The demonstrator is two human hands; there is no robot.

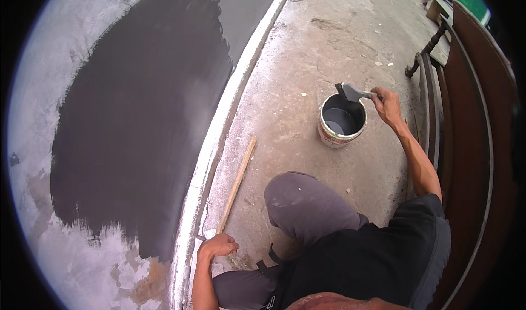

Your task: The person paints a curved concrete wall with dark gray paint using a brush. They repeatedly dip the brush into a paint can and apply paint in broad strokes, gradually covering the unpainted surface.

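My right hand (pixel 388 106) is closed round the handle of a paintbrush (pixel 355 93). The wide brush lies over the rim of a round paint bucket (pixel 331 139), its dark bristles at the far edge. Dark grey paint (pixel 338 118) fills the lower part of the bucket, and drips mark its outside. Low down, my left hand (pixel 219 245) hangs by my knee with its fingers curled in and no object showing in them. Just beyond it lies a thin wooden stick (pixel 236 184) on the concrete.
On the left, a wall (pixel 41 124) carries a large dark grey painted patch (pixel 137 107). A white-splashed ledge (pixel 219 124) runs along its foot. Concrete floor (pixel 350 41) with small chips stretches ahead. A brown wooden bench-like piece (pixel 471 118) stands close on my right.
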